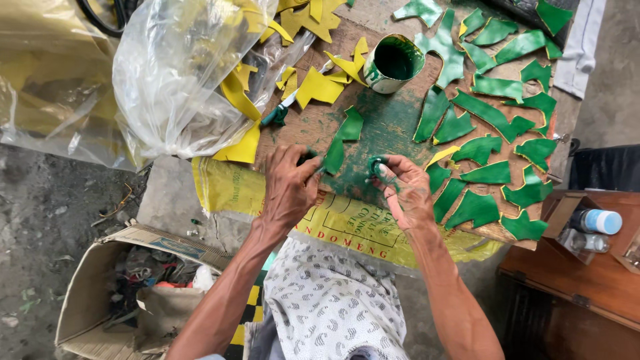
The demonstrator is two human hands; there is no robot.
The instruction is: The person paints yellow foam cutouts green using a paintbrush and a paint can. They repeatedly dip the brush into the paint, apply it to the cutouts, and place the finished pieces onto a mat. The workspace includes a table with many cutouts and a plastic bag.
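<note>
A person's left hand [290,183] pins a green-painted cutout [337,152] to the counter [313,127], while the right hand [400,190] pinches a paint-soaked applicator [377,167] beside it. Wet pieces [490,173] crowd the right side and could smear if brushed; the open paint can [393,63] stands behind, easily tipped.

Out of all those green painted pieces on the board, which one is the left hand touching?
The long curved green piece at the left hand, lying alone mid-board; the others are spread out on the right.
</note>
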